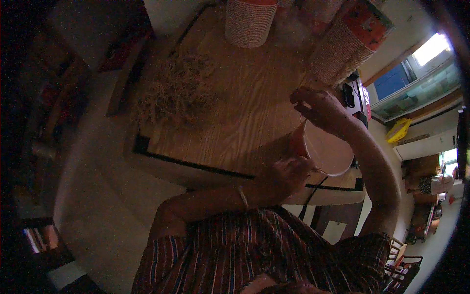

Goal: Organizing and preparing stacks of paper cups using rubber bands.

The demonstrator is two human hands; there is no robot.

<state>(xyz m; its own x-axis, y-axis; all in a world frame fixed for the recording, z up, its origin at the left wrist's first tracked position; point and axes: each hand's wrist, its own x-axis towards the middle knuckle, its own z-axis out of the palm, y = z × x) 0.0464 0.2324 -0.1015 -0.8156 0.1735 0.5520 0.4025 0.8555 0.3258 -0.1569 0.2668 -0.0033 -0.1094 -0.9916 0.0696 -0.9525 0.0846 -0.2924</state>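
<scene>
A tub with a reddish outside and a pale inside (332,151) is tipped on its side near the front right of the wooden table, its mouth toward me. My left hand (290,175) is closed on its near rim and side. Just above the opposite edge of the rim, my right hand (320,109) is raised with thumb and fingers pinched together. A thin pale strand seems to hang below those fingers by the rim, though the dim light hides what the fingertips hold. A loose heap of tan twine or fibre (178,88) lies on the left of the table.
At the back stand a container wrapped in pale cord (249,23) and a larger cord-wrapped box (342,46) with an orange-red inside. Clear plastic bags (293,27) sit between them. The wooden tabletop (240,108) has a dark edge strip. A window (416,63) is at the right.
</scene>
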